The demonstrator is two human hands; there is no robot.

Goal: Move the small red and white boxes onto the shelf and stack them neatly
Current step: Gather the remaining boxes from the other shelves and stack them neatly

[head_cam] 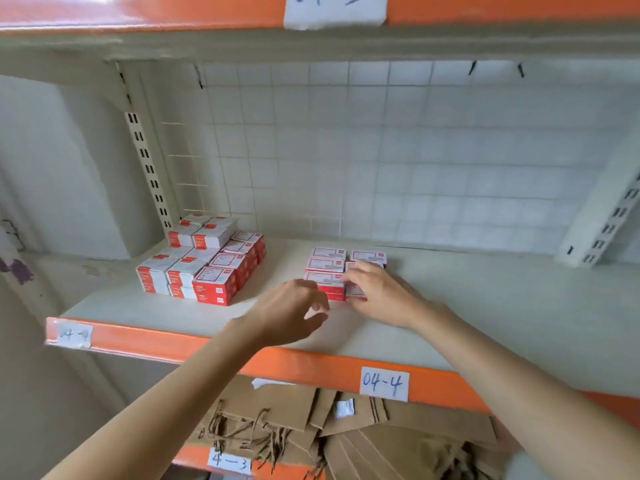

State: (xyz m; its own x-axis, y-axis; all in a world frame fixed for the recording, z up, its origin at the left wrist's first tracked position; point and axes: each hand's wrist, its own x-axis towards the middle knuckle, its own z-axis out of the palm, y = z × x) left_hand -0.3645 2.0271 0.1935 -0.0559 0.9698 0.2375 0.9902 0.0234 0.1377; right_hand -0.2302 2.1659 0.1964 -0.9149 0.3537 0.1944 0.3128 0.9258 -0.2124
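Observation:
A low block of small red and white boxes (327, 268) lies on the white shelf (485, 306) near its middle. My right hand (377, 292) rests on the block's front right corner, fingers curled over one box there. Just to the left, my left hand (294, 311) hovers above the shelf beside the block, fingers loosely spread and holding nothing. A taller stack of the same boxes (204, 261) stands at the shelf's left end, against the upright.
The shelf's orange front edge (277, 362) carries a paper label 04-4 (384, 384). Brown paper bags (346, 438) lie on the shelf below. A wire grid back panel (381, 150) closes the rear. Another orange shelf (173, 12) hangs overhead.

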